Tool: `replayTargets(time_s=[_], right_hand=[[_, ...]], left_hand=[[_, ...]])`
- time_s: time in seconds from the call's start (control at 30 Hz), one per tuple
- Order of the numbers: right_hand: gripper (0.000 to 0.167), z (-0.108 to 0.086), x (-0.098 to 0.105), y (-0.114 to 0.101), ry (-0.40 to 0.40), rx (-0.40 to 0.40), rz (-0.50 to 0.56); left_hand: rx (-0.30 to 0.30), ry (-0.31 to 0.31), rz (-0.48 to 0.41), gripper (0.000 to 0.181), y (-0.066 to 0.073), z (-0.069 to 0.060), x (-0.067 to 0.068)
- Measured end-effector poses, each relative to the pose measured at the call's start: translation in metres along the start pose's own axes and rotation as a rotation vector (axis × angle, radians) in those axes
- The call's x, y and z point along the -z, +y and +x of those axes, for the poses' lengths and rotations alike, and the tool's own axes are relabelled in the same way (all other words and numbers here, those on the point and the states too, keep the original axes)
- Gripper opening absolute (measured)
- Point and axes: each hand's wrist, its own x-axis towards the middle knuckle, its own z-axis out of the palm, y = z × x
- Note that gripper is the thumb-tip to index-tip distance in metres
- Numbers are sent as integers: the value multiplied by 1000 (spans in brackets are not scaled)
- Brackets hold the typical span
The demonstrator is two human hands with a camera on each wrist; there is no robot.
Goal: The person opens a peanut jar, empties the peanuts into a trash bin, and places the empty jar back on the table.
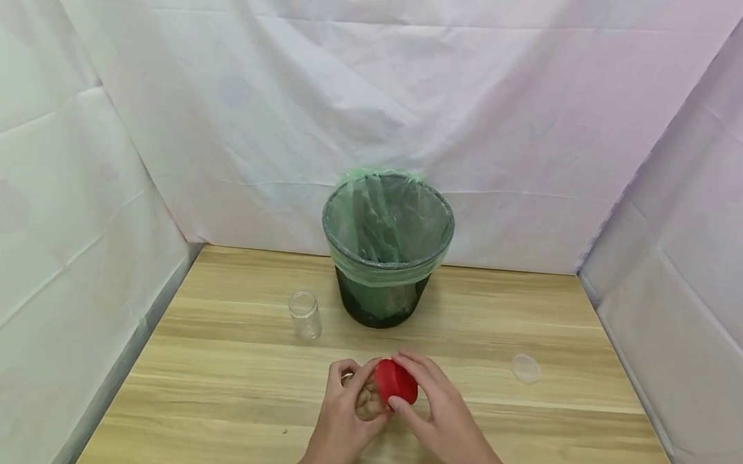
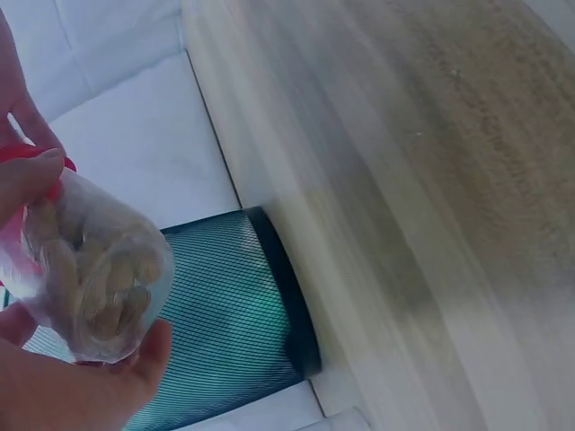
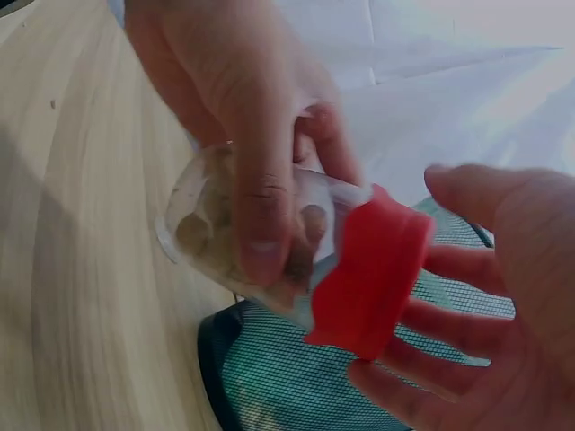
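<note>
My left hand (image 1: 345, 414) grips a clear jar (image 2: 99, 269) filled with light brown, nut-like pieces (image 3: 193, 233). The jar lies tilted, its red lid (image 1: 396, 383) towards the right. Around this lid are the thumb and fingers of my right hand (image 1: 450, 419). In the right wrist view, the fingers of my right hand (image 3: 521, 287) lie by the far side of the red lid (image 3: 373, 274), the thumb standing a little off it. Part of the jar is hidden behind the left fingers.
A dark mesh bin (image 1: 377, 305) with a green liner stands beyond the hands, near the white back sheet (image 1: 384, 87). An upright clear jar (image 1: 305, 316) stands left of it. A translucent disc (image 1: 526, 369) lies on the wooden table (image 1: 227, 392) at the right.
</note>
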Motion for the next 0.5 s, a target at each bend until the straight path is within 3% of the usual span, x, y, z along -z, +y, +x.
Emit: replayTargets(time_s=[0.13,0.3,0.5], right_hand=[[56,1,-2,0,14,-20,20],[55,2,-1,0,-3,-76,47],[52,-1,0,3,-25,-37,22]], left_hand=[[-42,26,54,80,6,-1,0],[-41,-2,78,81,10,-3,-1],[-38,-51,55,79,7,-6,-3]])
